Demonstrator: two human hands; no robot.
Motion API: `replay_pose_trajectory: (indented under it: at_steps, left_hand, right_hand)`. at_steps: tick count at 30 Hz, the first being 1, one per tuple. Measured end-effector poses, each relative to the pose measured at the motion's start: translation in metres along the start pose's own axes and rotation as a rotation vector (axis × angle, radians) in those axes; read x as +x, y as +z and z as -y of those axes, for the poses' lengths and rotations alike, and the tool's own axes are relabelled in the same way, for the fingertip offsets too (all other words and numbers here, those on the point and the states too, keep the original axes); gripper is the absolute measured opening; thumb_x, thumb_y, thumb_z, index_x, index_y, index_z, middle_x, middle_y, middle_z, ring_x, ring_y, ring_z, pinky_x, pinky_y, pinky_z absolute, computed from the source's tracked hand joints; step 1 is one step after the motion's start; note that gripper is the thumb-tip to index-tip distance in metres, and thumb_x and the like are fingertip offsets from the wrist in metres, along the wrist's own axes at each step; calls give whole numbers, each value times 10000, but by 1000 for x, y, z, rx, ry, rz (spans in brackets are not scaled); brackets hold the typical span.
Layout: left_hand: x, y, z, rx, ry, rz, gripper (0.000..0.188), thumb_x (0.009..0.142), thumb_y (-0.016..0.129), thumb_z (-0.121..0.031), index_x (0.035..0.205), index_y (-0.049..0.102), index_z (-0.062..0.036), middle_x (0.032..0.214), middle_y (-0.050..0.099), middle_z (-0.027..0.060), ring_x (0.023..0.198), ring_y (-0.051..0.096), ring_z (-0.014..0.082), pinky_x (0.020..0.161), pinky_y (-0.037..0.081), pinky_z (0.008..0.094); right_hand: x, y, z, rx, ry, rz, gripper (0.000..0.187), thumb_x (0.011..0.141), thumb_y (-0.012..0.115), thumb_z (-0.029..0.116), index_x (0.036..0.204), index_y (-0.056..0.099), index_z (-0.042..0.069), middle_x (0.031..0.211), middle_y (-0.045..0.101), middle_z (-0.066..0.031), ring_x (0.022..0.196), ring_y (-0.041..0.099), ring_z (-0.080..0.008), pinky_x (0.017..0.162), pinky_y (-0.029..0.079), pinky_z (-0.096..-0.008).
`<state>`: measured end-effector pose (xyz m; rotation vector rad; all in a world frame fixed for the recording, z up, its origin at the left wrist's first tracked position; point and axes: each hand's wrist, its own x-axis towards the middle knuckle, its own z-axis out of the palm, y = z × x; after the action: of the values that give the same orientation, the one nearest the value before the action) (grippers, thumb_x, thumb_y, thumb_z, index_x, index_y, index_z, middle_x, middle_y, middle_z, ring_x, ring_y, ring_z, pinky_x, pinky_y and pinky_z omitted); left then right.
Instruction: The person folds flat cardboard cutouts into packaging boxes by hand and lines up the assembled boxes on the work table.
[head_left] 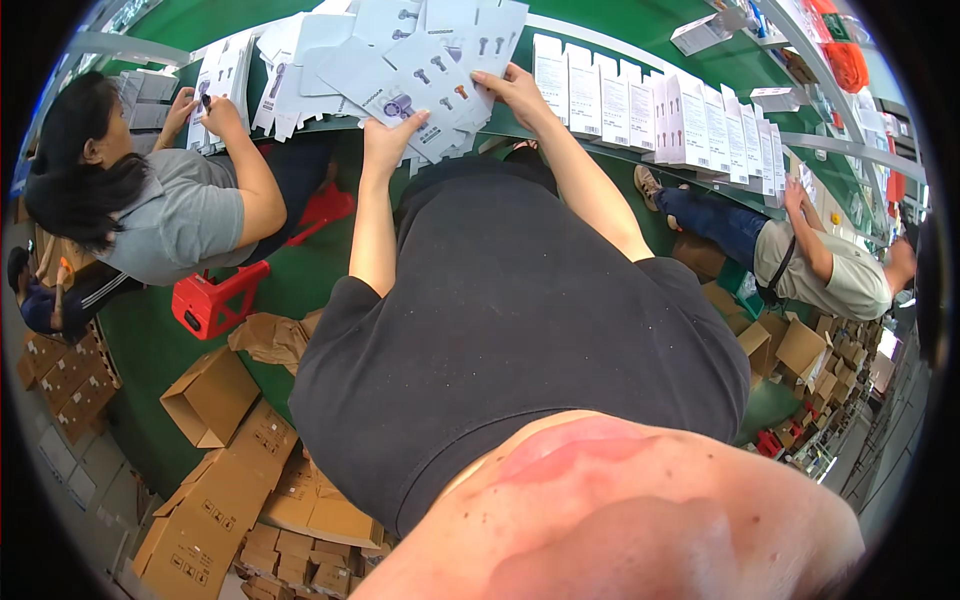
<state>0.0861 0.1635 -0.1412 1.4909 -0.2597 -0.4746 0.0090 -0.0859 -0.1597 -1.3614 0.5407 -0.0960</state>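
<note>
Head view: a row of upright white boxes (690,130) stands right of a spread pile of flat white printed pieces (325,70). At the pile's near side, a printed piece (435,88) lies between both hands: the left hand (390,143) pinches its near edge, thumb on top; the right hand (514,92), nearly closed, pinches its right edge. Layers gripped: cannot tell.

Flat white card pieces (432,88) with printed pictures overlap at uneven angles.
</note>
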Motion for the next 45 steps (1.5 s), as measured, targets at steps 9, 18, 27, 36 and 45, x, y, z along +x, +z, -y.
replay_pose_trajectory:
  at_steps: [9, 18, 27, 36, 45]
  left_hand:
    - [40, 11, -72, 133, 79, 89, 259, 749, 846, -76, 940, 733, 57, 822, 746, 93, 735, 670, 138, 674, 537, 254]
    - [70, 21, -47, 233, 119, 171, 364, 770, 820, -62, 1111, 711, 2, 948, 744, 98, 791, 674, 168, 697, 529, 250]
    - [66, 41, -37, -122, 220, 159, 458, 797, 742, -27, 1238, 639, 41, 1160, 703, 175, 1005, 672, 262, 920, 506, 308]
    - [74, 19, -27, -857, 248, 260, 437, 785, 503, 71, 1189, 664, 32, 1204, 687, 198, 1127, 646, 330, 1081, 421, 408]
    - [88, 21, -17, -868, 408, 222, 329, 717, 432, 78, 903, 700, 32, 1059, 719, 200, 999, 685, 347, 996, 489, 433]
  right_hand:
    - [-21, -11, 63, -171, -380, -138, 681, 725, 904, 246, 1259, 581, -28, 1151, 684, -208, 1050, 683, -308, 901, 566, -355]
    - [-5, -13, 33, -518, -398, -254, 774, 684, 938, 302, 1278, 564, -26, 1260, 620, -223, 1148, 633, -336, 1021, 480, -413]
    - [10, -25, -5, -392, -239, -214, 908, 671, 937, 338, 1369, 497, -40, 1291, 591, -257, 1193, 600, -371, 1070, 454, -427]
    - [7, -21, -7, -332, -203, -161, 928, 678, 933, 289, 1413, 470, -39, 1340, 569, -265, 1231, 576, -400, 1118, 424, -441]
    - [17, -8, -24, -206, -421, -106, 752, 710, 890, 55, 1357, 511, 6, 1188, 681, -169, 1071, 661, -285, 1056, 461, -364]
